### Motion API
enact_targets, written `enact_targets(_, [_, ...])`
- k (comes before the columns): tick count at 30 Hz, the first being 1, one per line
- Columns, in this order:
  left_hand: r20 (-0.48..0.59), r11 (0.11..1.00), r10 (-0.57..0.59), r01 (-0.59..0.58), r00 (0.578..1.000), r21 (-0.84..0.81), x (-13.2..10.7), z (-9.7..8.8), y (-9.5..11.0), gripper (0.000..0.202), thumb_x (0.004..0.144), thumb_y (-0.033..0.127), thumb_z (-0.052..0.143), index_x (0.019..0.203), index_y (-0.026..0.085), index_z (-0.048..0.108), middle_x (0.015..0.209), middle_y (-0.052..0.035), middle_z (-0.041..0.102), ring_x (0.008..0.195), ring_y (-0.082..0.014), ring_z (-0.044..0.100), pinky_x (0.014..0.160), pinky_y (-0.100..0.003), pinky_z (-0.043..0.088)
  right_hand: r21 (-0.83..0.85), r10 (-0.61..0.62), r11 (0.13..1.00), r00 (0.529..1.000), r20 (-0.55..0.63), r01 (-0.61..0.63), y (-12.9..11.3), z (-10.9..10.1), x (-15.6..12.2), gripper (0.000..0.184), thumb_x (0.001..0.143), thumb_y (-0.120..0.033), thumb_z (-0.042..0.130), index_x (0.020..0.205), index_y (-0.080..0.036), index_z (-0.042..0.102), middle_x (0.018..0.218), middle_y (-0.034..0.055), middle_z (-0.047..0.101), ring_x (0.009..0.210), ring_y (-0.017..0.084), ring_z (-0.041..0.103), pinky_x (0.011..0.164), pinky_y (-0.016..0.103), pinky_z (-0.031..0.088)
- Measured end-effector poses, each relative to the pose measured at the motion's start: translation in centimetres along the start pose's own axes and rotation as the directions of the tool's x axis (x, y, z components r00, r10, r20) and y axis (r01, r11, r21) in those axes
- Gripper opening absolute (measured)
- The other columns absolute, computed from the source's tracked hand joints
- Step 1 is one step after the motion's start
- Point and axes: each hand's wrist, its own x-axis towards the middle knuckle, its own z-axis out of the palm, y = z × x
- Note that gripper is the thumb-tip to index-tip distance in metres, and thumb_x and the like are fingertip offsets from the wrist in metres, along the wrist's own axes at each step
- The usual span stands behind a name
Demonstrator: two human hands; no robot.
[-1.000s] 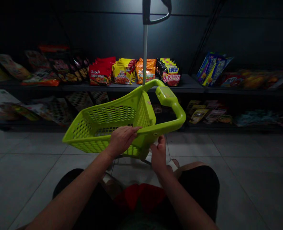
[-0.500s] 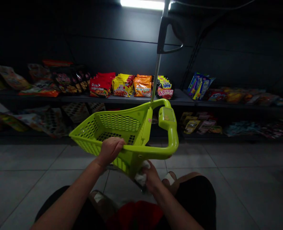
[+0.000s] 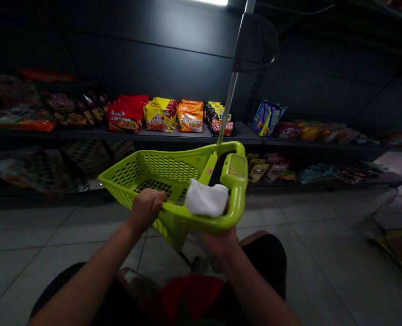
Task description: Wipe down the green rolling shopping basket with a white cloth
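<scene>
Two hands of mine are at the green cart (image 3: 189, 156), which sits right in front of me, between my knees and the shelf (image 3: 244, 133), its narrow end pointing left. My left hand (image 3: 147, 206) is clamped on the near rim, the fingers curled over the edge into the basket. My right hand (image 3: 223, 242) is apart from it, under the near bar of the cart's handle (image 3: 239, 201); the bar and a white cloth (image 3: 207, 199) hide most of my fingers, so I can't tell how far they are closed. The cloth bulges up inside the handle loop, against the near bar and just beside the basket. A small panel (image 3: 234, 170) is set into the far right part of the loop. Behind the basket a metal pole (image 3: 228, 106) leans up to the right, with a dark grip (image 3: 239, 50) on it. Along the shelf, left to right, I see red packs (image 3: 126, 115), yellow packs (image 3: 159, 117), orange packs (image 3: 190, 117) and black packs (image 3: 221, 121), the last partly behind the pole; blue packs (image 3: 268, 118) lean farther right. Pale tiles (image 3: 299, 244) make up the floor.
</scene>
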Motion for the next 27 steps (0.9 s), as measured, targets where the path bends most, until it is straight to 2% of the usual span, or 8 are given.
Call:
enact_targets(6, [0.085,0.991,-0.012,0.023,0.996,-0.131,-0.1,-0.3,-2.7,0.046,0.103,0.028,0.025,0.068,0.023,0.053,0.065,-0.0029,0.059,0.066,-0.0199,0.054,0.069,-0.034,0.042,-0.259,0.06,0.966,0.95,0.307,0.022,-1.1,-3.3,1.4,0.033,0.067,-0.046,0.085,0.076,-0.02,0.068,0.082,0.0033,0.07,0.078,0.019,0.065,0.078,0.032,0.056])
enact_targets(9, [0.143,0.987,-0.011,0.034,0.99,-0.16,0.2,-1.1,-3.3,0.046,0.103,0.032,0.024,0.07,0.023,0.055,0.067,-0.0023,0.06,0.068,-0.0199,0.055,0.07,-0.034,0.044,-0.235,0.11,0.967,0.993,0.046,-0.096,-2.8,-5.3,-0.3,0.036,0.074,-0.053,0.076,0.084,-0.019,0.07,0.078,0.003,0.069,0.068,0.018,0.064,0.068,0.031,0.055])
enact_targets(12, [0.2,0.981,-0.083,0.115,0.976,-0.154,0.3,-2.3,-1.5,0.047,0.105,0.036,0.025,0.078,0.023,0.061,0.077,-0.0028,0.066,0.076,-0.0202,0.06,0.076,-0.034,0.047,-0.32,-0.121,0.947,0.947,-0.298,0.02,-3.7,-6.1,-2.4,0.036,0.076,-0.05,0.072,0.099,-0.022,0.071,0.092,0.0047,0.072,0.081,0.022,0.068,0.069,0.031,0.055])
enact_targets(15, [0.102,0.962,-0.176,0.194,0.979,-0.195,0.6,-3.3,2.3,0.039,0.105,0.038,0.031,0.092,0.022,0.064,0.094,-0.0056,0.07,0.092,-0.0215,0.063,0.084,-0.034,0.049,-0.446,-0.269,0.89,0.902,-0.338,0.099,-3.8,-6.4,-3.7,0.036,0.068,-0.039,0.079,0.1,-0.025,0.072,0.102,0.0048,0.071,0.093,0.024,0.066,0.074,0.031,0.055])
enact_targets(19, [0.086,0.963,-0.026,0.048,0.996,-0.265,1.0,-3.4,6.6,0.037,0.105,0.034,0.03,0.092,0.022,0.062,0.09,-0.0052,0.069,0.087,-0.0202,0.063,0.078,-0.032,0.048,-0.673,-0.488,0.712,0.831,-0.269,0.2,-4.7,-7.4,-4.3,0.022,0.081,-0.043,0.069,0.088,-0.022,0.069,0.073,0.0007,0.064,0.065,0.019,0.057,0.059,0.029,0.048])
enact_targets(21, [0.104,0.975,0.062,-0.038,0.993,-0.219,1.2,-2.8,7.5,0.039,0.105,0.032,0.03,0.08,0.022,0.059,0.075,-0.0028,0.064,0.071,-0.0192,0.059,0.068,-0.032,0.044,-0.771,-0.711,0.517,0.688,-0.146,0.371,-6.4,-7.7,-4.4,0.016,0.083,-0.037,0.069,0.089,-0.022,0.068,0.079,0.0016,0.066,0.07,0.019,0.059,0.065,0.031,0.049])
enact_targets(23, [0.077,0.978,0.118,-0.103,0.99,-0.184,1.3,-2.2,7.5,0.04,0.104,0.029,0.03,0.071,0.022,0.052,0.065,-0.0011,0.058,0.062,-0.0181,0.054,0.063,-0.033,0.039,-0.775,-0.769,0.305,0.623,0.142,0.554,-8.7,-7.4,-4.0,0.016,0.08,-0.032,0.072,0.094,-0.025,0.071,0.093,0.004,0.07,0.086,0.023,0.064,0.08,0.037,0.052])
enact_targets(27, [0.004,0.961,0.17,-0.165,0.985,-0.222,1.2,-1.6,6.6,0.037,0.101,0.021,0.031,0.069,0.022,0.048,0.062,-0.0001,0.055,0.059,-0.0164,0.052,0.064,-0.033,0.037,-0.694,-0.328,0.26,0.737,0.591,0.672,-13.5,-5.3,-0.1,0.013,0.085,-0.034,0.068,0.093,-0.028,0.077,0.095,0.0039,0.074,0.093,0.024,0.067,0.11,0.05,0.038])
